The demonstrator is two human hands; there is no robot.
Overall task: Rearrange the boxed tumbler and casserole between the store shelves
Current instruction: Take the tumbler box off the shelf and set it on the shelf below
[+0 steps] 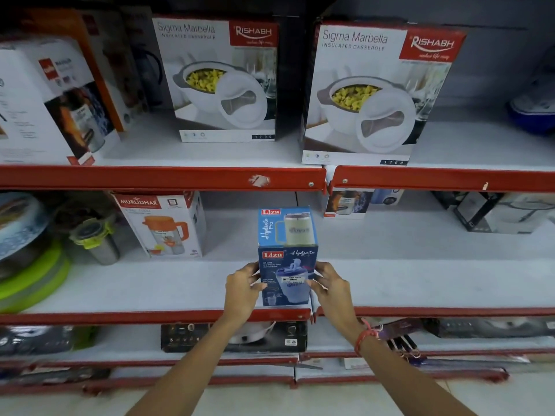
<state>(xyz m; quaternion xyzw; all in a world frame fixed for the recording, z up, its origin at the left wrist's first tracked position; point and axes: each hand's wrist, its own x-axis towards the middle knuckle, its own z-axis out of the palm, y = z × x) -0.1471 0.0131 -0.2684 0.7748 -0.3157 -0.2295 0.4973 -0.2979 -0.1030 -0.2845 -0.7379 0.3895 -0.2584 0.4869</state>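
Got the tumbler box (286,256) upright at the middle shelf (420,283) front edge, dead ahead at 12; my left hand (241,288) and right hand (329,285) clamp its sides, equally near; casserole boxes (369,91) up at 1.

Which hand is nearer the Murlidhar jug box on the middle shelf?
Left. The left hand grips the Liza tumbler box's left side, which faces the Murlidhar jug box. The right hand holds its far side.

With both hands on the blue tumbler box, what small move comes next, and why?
Probably lift the tumbler box straight up off the middle shelf. The left hand and right hand grip its sides, and it stands upright at the shelf's front edge.
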